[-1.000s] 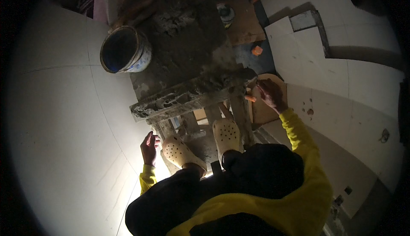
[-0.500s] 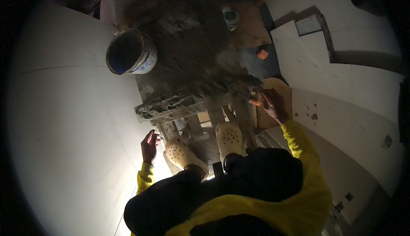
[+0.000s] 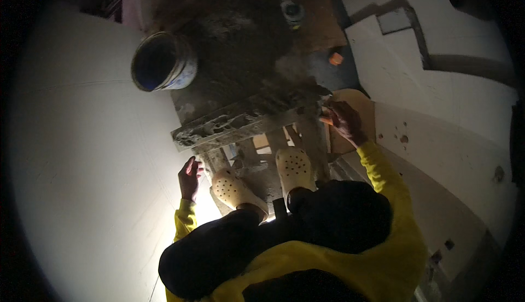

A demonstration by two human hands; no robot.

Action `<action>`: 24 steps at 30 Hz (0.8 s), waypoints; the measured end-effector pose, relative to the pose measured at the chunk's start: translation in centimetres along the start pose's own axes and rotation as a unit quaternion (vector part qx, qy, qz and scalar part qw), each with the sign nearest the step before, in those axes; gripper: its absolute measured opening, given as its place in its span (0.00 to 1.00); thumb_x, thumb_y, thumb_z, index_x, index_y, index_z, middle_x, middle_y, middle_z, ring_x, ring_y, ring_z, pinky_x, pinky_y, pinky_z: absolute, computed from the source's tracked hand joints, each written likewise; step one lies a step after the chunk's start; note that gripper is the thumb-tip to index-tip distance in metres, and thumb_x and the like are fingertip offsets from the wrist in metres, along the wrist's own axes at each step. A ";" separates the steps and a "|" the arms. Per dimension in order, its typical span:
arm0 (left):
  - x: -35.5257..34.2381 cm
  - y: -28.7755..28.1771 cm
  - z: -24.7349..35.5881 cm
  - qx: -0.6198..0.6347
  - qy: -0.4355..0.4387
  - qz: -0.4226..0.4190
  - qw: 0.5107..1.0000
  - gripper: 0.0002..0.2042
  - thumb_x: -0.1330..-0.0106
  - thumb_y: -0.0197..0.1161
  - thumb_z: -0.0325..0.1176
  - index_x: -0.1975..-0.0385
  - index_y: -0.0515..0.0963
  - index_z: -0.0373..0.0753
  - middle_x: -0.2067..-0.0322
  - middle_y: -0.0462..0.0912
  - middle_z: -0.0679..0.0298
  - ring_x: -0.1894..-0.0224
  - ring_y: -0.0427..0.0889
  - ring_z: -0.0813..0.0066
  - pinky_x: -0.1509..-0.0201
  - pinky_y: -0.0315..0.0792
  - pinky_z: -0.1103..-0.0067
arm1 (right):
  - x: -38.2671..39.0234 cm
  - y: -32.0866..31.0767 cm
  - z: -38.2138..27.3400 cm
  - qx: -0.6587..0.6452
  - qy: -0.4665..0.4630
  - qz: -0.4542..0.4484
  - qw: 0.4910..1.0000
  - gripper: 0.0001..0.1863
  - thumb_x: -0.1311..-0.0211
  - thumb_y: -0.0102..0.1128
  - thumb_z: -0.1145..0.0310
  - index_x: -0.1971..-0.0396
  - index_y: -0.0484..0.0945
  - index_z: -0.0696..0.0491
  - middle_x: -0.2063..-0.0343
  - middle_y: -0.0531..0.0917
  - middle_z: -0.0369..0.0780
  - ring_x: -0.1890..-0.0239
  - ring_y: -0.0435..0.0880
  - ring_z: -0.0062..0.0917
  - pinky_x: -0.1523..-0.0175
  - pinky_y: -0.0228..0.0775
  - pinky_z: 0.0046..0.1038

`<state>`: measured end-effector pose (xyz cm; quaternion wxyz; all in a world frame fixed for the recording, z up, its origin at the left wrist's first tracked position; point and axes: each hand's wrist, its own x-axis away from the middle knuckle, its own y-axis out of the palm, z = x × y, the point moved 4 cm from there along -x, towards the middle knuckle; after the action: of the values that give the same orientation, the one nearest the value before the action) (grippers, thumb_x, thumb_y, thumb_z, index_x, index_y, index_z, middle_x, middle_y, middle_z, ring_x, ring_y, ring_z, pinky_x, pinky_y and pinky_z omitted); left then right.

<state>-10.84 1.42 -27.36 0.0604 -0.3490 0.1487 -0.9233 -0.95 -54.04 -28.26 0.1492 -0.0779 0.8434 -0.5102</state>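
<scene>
My right hand [image 3: 344, 120] is closed around a tool with an orange handle [image 3: 326, 120], beside the right end of a board coated in wet grey mortar [image 3: 229, 122]. The tool's working end is dark and hard to make out. Low on the left, my left hand [image 3: 189, 177] hangs with loosely bent, parted fingers and holds nothing. It is between the pale wall and the left side of the wooden stand under my feet. My cream clogs [image 3: 294, 165] rest on the slats below the board.
At the far left, a white bucket [image 3: 183, 68] with a dark inside stands beside the dark, mortar-smeared surface [image 3: 229, 56]. A small container [image 3: 292, 11] and an orange block [image 3: 336, 59] lie at the far right. White walls [image 3: 82, 138] close in on both sides.
The whole view has shifted slightly, so things sit a little higher. My right hand has turned and drawn in closer to the orange handle. My left hand hardly differs.
</scene>
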 end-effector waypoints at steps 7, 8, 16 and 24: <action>0.4 0.3 -0.3 -0.005 -0.032 -0.003 0.999 0.22 0.28 0.55 0.41 0.39 0.70 0.35 0.58 0.83 0.63 0.63 0.81 0.77 0.62 0.72 0.81 | -1.0 -1.2 -0.4 -0.055 0.118 -0.043 0.991 0.08 0.39 0.61 0.67 0.65 0.77 0.56 0.71 0.81 0.45 0.69 0.82 0.38 0.63 0.76 0.35; 0.2 0.4 -0.4 -0.001 -0.032 -0.005 0.999 0.22 0.27 0.55 0.41 0.39 0.70 0.35 0.59 0.83 0.63 0.63 0.81 0.77 0.62 0.72 0.81 | -1.2 -1.1 0.0 -0.100 0.174 -0.074 0.977 0.08 0.38 0.60 0.68 0.65 0.77 0.56 0.72 0.81 0.46 0.70 0.82 0.38 0.63 0.75 0.34; 0.1 1.2 0.3 -0.013 -0.021 -0.033 0.999 0.22 0.27 0.55 0.41 0.39 0.70 0.34 0.58 0.83 0.62 0.63 0.80 0.77 0.62 0.73 0.80 | -11.1 -3.0 2.7 0.009 0.032 -0.024 0.999 0.09 0.37 0.58 0.63 0.69 0.76 0.54 0.78 0.78 0.45 0.77 0.79 0.41 0.72 0.71 0.36; -0.2 1.7 -0.9 0.009 -0.037 -0.045 0.998 0.22 0.27 0.55 0.39 0.39 0.69 0.31 0.59 0.83 0.61 0.64 0.80 0.78 0.63 0.73 0.82 | -16.5 2.6 4.9 0.173 -0.131 -0.262 0.940 0.06 0.42 0.58 0.67 0.70 0.77 0.54 0.76 0.80 0.42 0.72 0.82 0.39 0.67 0.73 0.39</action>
<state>-11.23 0.08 -28.65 0.0277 -0.3885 0.1218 -0.9129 16.32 -52.26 -29.90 0.1300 -0.3354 0.6650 -0.6545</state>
